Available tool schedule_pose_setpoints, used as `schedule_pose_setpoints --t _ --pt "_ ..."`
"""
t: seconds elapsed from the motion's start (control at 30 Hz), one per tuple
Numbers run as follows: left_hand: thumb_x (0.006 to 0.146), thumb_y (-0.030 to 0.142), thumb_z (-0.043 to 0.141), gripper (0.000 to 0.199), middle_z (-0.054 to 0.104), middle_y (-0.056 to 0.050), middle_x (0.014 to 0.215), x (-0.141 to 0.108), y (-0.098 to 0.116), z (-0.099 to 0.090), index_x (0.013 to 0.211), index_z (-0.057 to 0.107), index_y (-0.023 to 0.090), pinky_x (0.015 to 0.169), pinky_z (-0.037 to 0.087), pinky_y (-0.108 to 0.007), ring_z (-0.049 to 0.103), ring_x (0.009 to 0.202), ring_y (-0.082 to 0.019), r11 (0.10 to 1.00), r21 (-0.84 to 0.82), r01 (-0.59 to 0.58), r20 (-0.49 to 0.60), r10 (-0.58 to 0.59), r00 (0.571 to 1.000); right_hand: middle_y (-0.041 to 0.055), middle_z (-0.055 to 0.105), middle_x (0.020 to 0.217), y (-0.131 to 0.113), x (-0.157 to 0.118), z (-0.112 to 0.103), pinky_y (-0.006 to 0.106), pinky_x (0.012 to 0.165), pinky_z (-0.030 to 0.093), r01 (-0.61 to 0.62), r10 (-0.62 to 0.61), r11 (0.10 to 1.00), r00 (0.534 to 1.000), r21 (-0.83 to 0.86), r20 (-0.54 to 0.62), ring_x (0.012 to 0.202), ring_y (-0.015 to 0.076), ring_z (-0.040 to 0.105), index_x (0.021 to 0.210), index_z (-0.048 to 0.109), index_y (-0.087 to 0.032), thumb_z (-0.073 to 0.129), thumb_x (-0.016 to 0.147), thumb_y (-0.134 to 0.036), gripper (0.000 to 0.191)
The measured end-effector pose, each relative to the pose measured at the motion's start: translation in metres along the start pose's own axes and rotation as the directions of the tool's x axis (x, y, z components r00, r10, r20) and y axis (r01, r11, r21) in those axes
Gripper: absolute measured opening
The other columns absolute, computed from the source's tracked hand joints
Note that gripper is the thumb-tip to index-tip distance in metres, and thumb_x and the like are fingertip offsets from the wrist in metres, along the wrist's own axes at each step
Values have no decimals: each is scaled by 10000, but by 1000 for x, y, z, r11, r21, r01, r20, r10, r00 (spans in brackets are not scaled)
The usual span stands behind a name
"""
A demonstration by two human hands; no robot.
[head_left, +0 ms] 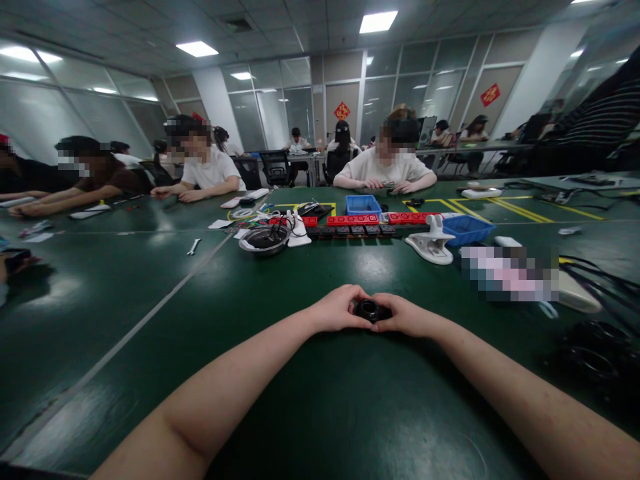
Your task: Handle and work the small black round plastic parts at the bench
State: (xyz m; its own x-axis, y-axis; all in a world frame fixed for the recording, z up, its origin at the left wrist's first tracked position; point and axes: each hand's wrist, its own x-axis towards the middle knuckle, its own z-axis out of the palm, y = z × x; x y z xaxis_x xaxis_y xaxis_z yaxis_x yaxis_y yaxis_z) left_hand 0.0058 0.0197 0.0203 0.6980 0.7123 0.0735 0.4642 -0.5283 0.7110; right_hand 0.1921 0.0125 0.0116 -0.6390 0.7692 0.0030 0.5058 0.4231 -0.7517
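A small black ring-shaped part point(369, 309), round with a hole in its middle, is held between both hands low over the green table point(280, 393). My left hand point(343, 309) wraps round its left side, fingers behind and thumb in front. From the right, my right hand point(397, 315) closes on the same part, its thumb tip close to the left thumb. The fingers cover much of the part, so its exact kind does not show. Several similar black round parts point(595, 357) lie at the right side of the table, blurred.
Farther back stand a metal bowl point(264, 241) with black cables, red power strips point(353, 220), a white clip base point(433, 243) and blue trays point(470, 229). A wrench point(193, 247) lies at the left. A co-worker point(387, 163) sits opposite; others sit at the left.
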Motion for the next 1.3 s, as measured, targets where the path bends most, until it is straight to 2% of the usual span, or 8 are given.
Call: schedule_pose_setpoints --t 0.47,0.67,0.77,0.93,1.07,1.2,1.3 --pt "559 470 623 491 471 -6 788 0 0 1 916 485 163 494 352 -203 433 570 -86 1000 17 -21 -32 21 999 6 545 788 1 1 3 248 644 374 -1 1 999 1000 52 -8 738 155 497 844 532 -133 623 602 -249 283" --pt "542 491 624 500 471 -13 798 0 0 2 900 492 167 496 346 -207 437 588 -97 999 49 -3 -51 6 999 7 544 773 3 1 4 250 616 380 -54 56 997 998 55 -30 724 161 501 836 520 -132 635 578 -289 324" --pt "544 474 630 480 476 -14 803 -1 3 3 887 489 170 511 345 -212 446 609 -106 997 70 12 -72 -7 997 4 537 745 6 2 6 243 581 369 -70 69 997 995 -18 -76 694 160 497 815 518 -137 646 557 -335 349" --pt "561 428 631 407 483 -7 783 -2 7 3 844 491 171 560 346 -227 460 664 -129 991 126 37 -129 -20 991 15 529 702 4 3 14 237 517 331 -127 77 962 976 -243 -206 626 158 487 761 503 -150 631 536 -459 403" --pt "569 405 628 389 482 -3 770 -2 7 4 847 488 171 562 342 -229 461 666 -135 987 144 68 -156 -45 987 53 540 730 -4 3 23 257 560 347 -168 53 910 954 -378 -296 670 176 495 727 496 -151 583 602 -453 338" --pt "570 395 629 383 481 0 769 -2 6 3 844 483 172 558 339 -225 457 666 -132 988 138 68 -157 -46 987 68 540 777 -8 2 24 280 613 367 -155 25 896 954 -417 -300 724 194 498 788 501 -150 578 605 -477 382" --pt "576 396 625 374 482 0 779 -2 7 1 838 482 170 564 341 -223 456 669 -128 991 121 57 -133 -40 990 63 540 817 -4 1 19 289 628 373 -87 -8 919 971 -383 -240 746 197 496 885 507 -159 585 591 -499 456"
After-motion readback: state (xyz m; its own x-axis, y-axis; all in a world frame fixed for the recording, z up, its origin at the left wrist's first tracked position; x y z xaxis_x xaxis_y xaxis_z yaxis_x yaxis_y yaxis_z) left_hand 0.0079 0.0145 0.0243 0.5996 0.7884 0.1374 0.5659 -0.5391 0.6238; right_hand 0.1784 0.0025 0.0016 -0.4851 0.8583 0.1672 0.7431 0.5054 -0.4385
